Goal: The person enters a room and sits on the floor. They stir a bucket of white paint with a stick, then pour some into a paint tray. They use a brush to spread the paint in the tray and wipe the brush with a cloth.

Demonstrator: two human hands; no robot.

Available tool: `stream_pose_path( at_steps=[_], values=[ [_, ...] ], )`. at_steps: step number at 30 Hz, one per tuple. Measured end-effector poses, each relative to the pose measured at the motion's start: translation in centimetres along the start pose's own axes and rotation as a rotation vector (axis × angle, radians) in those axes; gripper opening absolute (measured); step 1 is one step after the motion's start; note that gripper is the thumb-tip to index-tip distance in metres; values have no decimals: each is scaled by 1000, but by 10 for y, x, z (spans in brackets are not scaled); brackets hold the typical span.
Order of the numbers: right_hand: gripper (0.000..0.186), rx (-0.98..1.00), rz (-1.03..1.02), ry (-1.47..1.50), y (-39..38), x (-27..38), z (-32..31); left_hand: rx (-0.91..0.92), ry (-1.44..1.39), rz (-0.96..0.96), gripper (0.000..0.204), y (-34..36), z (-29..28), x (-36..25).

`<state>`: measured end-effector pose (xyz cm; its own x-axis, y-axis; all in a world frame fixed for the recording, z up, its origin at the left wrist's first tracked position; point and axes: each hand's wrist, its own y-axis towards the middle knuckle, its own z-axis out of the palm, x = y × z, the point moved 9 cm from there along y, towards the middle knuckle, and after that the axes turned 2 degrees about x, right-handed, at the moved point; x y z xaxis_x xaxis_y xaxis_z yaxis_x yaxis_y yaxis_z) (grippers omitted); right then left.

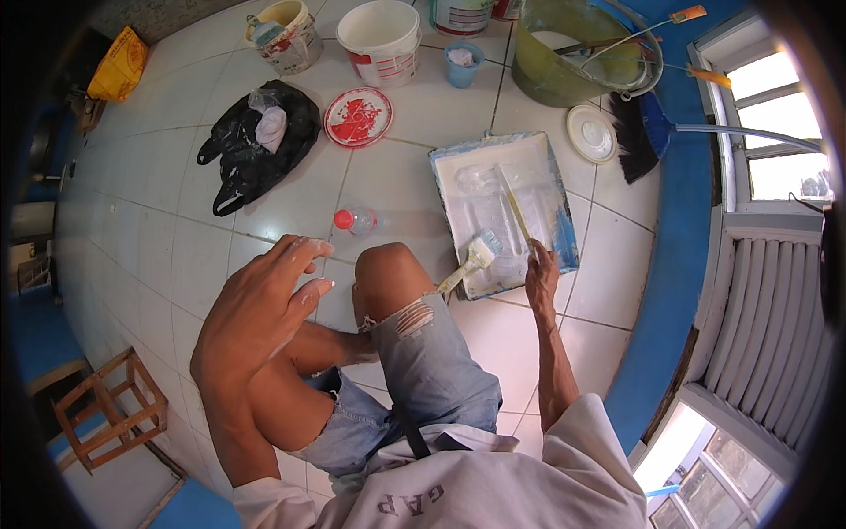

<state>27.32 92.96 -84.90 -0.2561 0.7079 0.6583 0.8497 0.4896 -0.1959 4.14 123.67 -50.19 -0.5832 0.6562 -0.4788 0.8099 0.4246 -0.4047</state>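
Note:
My right hand grips the near end of a thin yellowish stick, which reaches over a paint tray with blue, paint-smeared edges. White paint lies in the tray. A paintbrush with whitened bristles rests across the tray's near left edge, its handle toward my knee. My left hand is raised above my bent leg, thumb and fingers apart, holding nothing. White paint spots its fingertips. Just beyond it on the floor is a small clear bottle with a red cap.
A black plastic bag and a red-smeared lid lie ahead. Behind them stand paint buckets, a small blue cup and a large green bucket with tools. Right of these are a white lid and a broom.

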Motion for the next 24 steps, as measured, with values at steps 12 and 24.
stream_pose_path(
  at_steps=[12,24],
  values=[
    [39,166,-79,-11,-10,8,8,-13,5,-13,29,-2,-2,5],
    [38,-23,-55,44,-12,4,13,10,-33,-49,33,1,-1,3]
  ],
)
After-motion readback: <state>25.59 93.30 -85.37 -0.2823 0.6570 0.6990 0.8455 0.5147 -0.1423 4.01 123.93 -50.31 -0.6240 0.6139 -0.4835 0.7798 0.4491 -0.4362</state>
